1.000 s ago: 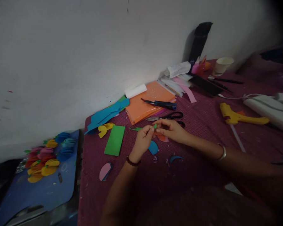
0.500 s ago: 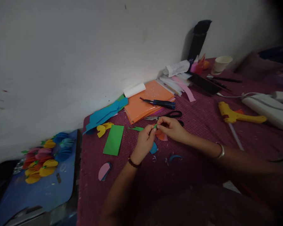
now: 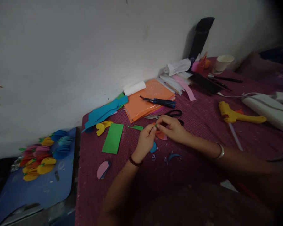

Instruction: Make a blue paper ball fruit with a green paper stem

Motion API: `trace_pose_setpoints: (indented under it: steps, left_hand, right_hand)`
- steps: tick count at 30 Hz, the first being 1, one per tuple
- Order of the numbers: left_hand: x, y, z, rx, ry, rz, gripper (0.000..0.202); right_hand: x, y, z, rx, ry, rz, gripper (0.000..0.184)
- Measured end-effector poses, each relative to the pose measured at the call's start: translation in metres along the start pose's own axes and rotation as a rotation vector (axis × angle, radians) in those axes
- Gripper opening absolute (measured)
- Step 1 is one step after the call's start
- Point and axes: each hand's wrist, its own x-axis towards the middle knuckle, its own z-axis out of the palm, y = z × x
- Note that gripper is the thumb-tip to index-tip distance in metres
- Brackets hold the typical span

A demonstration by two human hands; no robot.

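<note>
My left hand (image 3: 145, 141) and my right hand (image 3: 171, 127) meet over the maroon cloth (image 3: 198, 125). Their fingertips pinch a tiny green paper piece (image 3: 156, 125) between them. An orange paper cutout (image 3: 160, 135) lies just under my right hand. A blue half-round cutout (image 3: 153, 147) pokes out beside my left hand. Black-handled scissors (image 3: 166, 115) lie just beyond my fingers. A green paper rectangle (image 3: 113, 137) rests to the left.
Orange paper stack (image 3: 146, 99) with a blue cutter (image 3: 160, 101) sits by the wall. Yellow glue gun (image 3: 238, 115), paper cup (image 3: 223, 62) and dark bottle (image 3: 200, 36) are at right. A blue board (image 3: 37, 188) with paper flowers (image 3: 42, 153) lies lower left.
Both hands stay pinched on the green piece, shifting only slightly. The view has drifted a little.
</note>
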Motion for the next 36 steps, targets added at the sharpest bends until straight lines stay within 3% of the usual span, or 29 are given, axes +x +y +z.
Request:
trace_pose_setpoints:
  steps: [3,8,12,15,18,21,26,32,36]
  left_hand:
    - [0.0,-0.001,-0.001,-0.005,-0.065,0.002,0.028]
    - [-0.001,-0.003,-0.004,0.41,-0.098,0.133,0.029]
    - [0.002,-0.006,-0.015,0.595,-0.212,0.133,0.023]
    - [0.006,-0.002,-0.026,0.509,-0.028,0.13,0.014]
    - [0.007,0.006,-0.032,0.284,0.157,0.117,0.017]
    - [0.005,0.012,-0.027,0.15,0.094,0.108,0.021]
    - [0.001,0.008,-0.011,0.36,0.025,0.194,0.01]
    - [-0.004,0.01,-0.006,0.213,-0.026,0.09,0.016]
    - [-0.023,0.016,-0.013,0.168,-0.001,0.006,0.025]
  right_hand:
    - [0.002,0.001,-0.003,0.002,-0.002,-0.014,0.011]
    - [0.009,0.009,-0.008,0.403,0.078,0.275,0.018]
    - [0.013,0.01,-0.012,0.547,0.131,0.379,0.025]
    - [0.014,0.009,-0.013,0.546,0.136,0.38,0.025]
    - [0.012,0.007,-0.011,0.459,0.09,0.32,0.02]
    - [0.007,0.004,-0.006,0.256,0.042,0.183,0.013]
    - [-0.001,-0.005,0.003,0.018,-0.025,-0.007,0.01]
    - [0.001,-0.006,0.0,0.205,0.015,0.12,0.009]
    - [0.003,-0.006,-0.003,0.358,-0.006,0.181,0.013]
